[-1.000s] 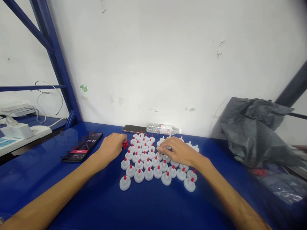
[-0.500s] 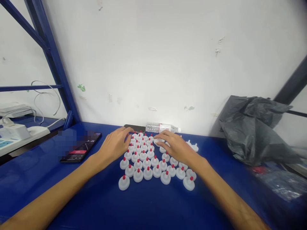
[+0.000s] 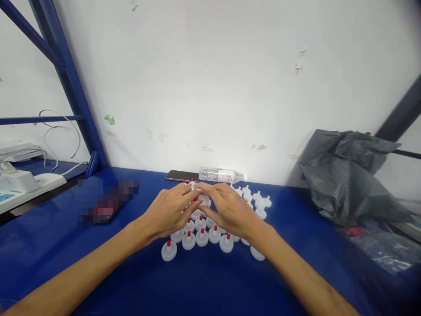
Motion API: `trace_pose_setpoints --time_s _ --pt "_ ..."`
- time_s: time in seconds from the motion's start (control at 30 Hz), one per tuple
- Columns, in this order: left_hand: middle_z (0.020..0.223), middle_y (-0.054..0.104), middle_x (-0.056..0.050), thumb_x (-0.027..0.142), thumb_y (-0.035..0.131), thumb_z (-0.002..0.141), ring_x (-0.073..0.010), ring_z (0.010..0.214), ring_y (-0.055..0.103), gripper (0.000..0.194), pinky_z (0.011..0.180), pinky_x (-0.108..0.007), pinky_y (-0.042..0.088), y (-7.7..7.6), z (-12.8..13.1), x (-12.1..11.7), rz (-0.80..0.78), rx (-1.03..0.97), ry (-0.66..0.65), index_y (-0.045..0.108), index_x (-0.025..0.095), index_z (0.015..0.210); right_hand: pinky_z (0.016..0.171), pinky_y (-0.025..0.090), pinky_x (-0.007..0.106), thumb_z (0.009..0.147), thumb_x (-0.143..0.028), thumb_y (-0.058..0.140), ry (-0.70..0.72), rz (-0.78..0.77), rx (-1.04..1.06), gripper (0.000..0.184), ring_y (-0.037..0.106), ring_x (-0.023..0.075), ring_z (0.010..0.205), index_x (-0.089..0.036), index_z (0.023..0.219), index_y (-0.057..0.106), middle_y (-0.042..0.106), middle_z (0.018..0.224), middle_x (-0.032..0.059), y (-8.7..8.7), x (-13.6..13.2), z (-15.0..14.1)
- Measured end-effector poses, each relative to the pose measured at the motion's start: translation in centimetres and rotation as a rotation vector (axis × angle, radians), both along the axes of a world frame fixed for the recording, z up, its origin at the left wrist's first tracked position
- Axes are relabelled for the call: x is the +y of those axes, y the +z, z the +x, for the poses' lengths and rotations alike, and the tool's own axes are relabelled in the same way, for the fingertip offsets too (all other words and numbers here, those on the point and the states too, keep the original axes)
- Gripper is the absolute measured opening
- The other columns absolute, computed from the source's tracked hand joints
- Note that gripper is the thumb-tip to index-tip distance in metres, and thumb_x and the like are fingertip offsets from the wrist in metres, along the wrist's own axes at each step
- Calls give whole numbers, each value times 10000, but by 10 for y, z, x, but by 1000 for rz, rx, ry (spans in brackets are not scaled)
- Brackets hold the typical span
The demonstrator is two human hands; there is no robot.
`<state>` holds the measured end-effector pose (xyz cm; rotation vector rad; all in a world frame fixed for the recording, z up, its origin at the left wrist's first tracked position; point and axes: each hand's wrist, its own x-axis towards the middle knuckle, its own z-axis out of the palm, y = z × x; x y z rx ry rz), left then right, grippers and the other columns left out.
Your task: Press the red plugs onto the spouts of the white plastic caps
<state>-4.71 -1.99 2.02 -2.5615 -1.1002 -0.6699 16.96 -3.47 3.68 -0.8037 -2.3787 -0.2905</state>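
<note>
While my right hand (image 3: pixel 232 210) grasps a white nozzle cap (image 3: pixel 204 199), I cannot tell whether my left hand (image 3: pixel 167 211) holds a red tip (image 3: pixel 195 199).

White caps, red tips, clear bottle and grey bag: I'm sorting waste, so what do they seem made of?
White caps: probably moulded plastic, satin, from their smooth, milky look. Red tips: likely plastic or rubber; too small to tell which, or their finish. Clear bottle: apparently glossy plastic, being see-through with bright highlights. Grey bag: seemingly thin plastic film, with a dull sheen and crumpled folds.
</note>
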Motion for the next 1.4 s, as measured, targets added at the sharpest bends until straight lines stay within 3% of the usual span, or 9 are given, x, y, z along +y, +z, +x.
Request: trace_pose_setpoints --time_s 0.17,0.43,0.63,0.83,1.0,1.07,1.17,1.3,1.4 --pt "784 632 -33 338 312 1062 -171 734 566 392 635 -303 365 5 3 -3 -109 -78 5 596 192 835 953 553 410 968 -202 566 -20 88 -67 433 714 247 994 -217 1400 543 781 1035 75 4 5 0" --pt "606 543 21 377 320 1048 -144 582 489 450 595 -296 354 5 9 -1 -332 -412 -40 570 196 721 1079 464 487 1008 -169 505 -34 251 -96 325 702 215 1065 -211 1319 591 764 1224 68 6 7 -3" --pt "552 348 52 471 355 1034 -117 527 305 475 510 -287 273 0 9 4 -489 -685 -116 384 212 636 1151 404 511 1006 -139 485 -66 325 -127 340 702 195 1057 -223 1317 593 750 1267 47 9 6 -3" --pt "525 378 49 472 369 1034 -118 507 320 489 510 -295 282 -4 11 3 -469 -736 -134 382 217 617 1184 371 504 1021 -136 445 -83 398 -135 345 703 176 1055 -234 1311 604 748 1272 24 11 2 -9" --pt "520 261 59 457 362 1031 -116 453 317 478 464 -295 276 6 0 -3 -565 -955 -199 280 249 608 1192 327 527 999 -77 420 -207 387 -55 392 709 180 1074 -263 1251 657 731 1306 26 21 23 42" --pt "533 258 52 405 336 1039 -125 472 338 461 496 -307 290 12 -9 -1 -431 -909 -130 257 253 611 1184 301 568 999 -182 498 -373 321 45 295 713 215 1063 -263 1218 677 744 1276 50 20 38 76" --pt "547 347 33 297 338 1020 -140 519 338 397 573 -339 270 20 -21 9 -167 -537 66 288 243 630 1155 329 545 976 -298 562 -436 107 86 206 730 224 970 -233 1100 712 800 1071 56 13 54 107" --pt "666 544 -2 274 362 1007 -173 613 474 291 621 -345 292 19 -27 21 -94 -250 263 406 234 723 1041 435 477 958 -386 585 -394 -224 -31 221 706 215 861 -224 969 736 787 893 30 8 51 100" --pt "844 637 -37 280 384 1003 -214 777 582 207 684 -343 376 12 -27 28 -138 -198 314 526 226 863 871 497 381 927 -436 617 -349 -372 -17 237 688 226 939 -234 939 741 776 971 35 12 43 89"
